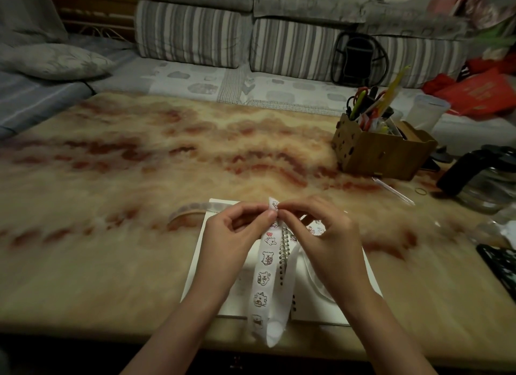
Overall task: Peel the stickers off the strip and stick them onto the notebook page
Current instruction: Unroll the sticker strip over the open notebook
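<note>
A long white sticker strip (pixel 264 274) printed with small cartoon animals hangs over the open spiral notebook (pixel 220 296) at the table's near edge. My left hand (pixel 231 235) pinches the strip near its top end between thumb and forefinger. Right beside it, my right hand (pixel 321 235) pinches at the same top end, fingertips at a sticker there. Several stickers (pixel 317 228) sit on the right page, partly hidden behind my right hand. The strip's lower end folds back and hangs past the table edge.
A curled length of spent tape backing (pixel 190 211) lies left of the notebook. At the right stand a wooden pen organiser (pixel 382 148), a glass kettle (pixel 485 179) and a dark phone (pixel 499 268). A striped sofa runs behind the marbled table (pixel 111 179).
</note>
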A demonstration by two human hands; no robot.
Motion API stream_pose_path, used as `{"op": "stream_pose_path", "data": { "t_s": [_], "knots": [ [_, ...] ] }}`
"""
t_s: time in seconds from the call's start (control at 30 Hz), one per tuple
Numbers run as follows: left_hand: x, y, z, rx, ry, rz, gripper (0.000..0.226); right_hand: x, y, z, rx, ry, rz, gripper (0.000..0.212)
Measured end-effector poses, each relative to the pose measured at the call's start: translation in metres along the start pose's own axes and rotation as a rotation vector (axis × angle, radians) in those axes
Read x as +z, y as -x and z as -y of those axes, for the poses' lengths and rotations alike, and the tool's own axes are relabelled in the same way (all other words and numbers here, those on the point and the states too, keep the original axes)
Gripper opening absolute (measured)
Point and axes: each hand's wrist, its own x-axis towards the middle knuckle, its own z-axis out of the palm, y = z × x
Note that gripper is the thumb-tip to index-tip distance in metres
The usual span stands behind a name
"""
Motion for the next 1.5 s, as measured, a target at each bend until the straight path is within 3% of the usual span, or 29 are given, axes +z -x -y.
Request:
{"op": "stream_pose_path", "data": {
  "t_s": [0.4,0.67,0.87,1.5],
  "knots": [
    [-0.001,0.001,0.002,0.037,0.010,0.025,0.010,-0.007,-0.002,-0.009,-0.129,0.057,0.083,0.013],
    [-0.003,0.003,0.004,0.040,-0.016,0.051,0.015,-0.004,0.001,-0.006,0.208,-0.271,0.078,0.007],
    [-0.003,0.003,0.006,0.049,-0.041,0.052,0.013,-0.003,0.003,-0.007,0.357,-0.380,0.045,0.003],
    [-0.005,0.003,0.012,0.130,-0.164,0.066,0.013,-0.008,0.004,0.002,0.716,-0.604,0.142,0.023]
  ]
}}
